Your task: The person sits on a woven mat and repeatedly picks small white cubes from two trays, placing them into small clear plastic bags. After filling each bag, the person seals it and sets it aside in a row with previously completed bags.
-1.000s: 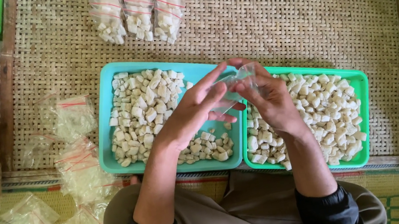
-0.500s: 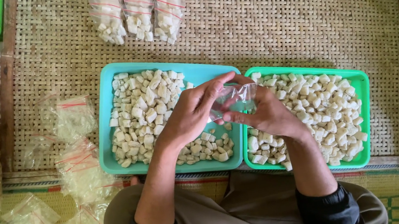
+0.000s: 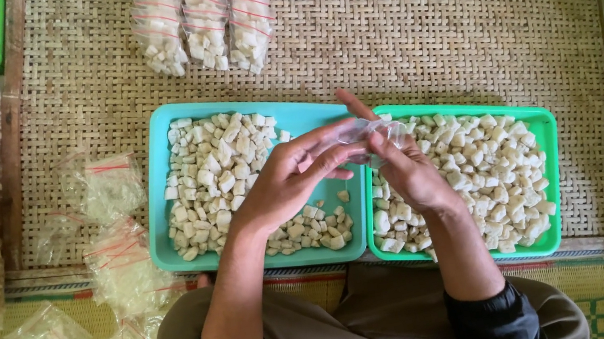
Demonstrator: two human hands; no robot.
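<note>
**Both hands pinch a small clear bag over two trays**

Woven matting (image 3: 411, 37) covers the floor under a teal tray (image 3: 163, 217) and a green tray (image 3: 553, 176), set side by side and touching, each loaded with pale cubed pieces. Above their shared edge the left hand (image 3: 284, 185) and right hand (image 3: 409, 172) meet, fingers closed on a small clear bag (image 3: 377, 131) held between them. Compared with a moment ago, the hands sit slightly lower and closer to the body, and the right index finger now points straight up past the bag. Filled bags (image 3: 210, 13) lie in a row at the far edge; empty bags (image 3: 111, 226) are heaped to the left.
</note>
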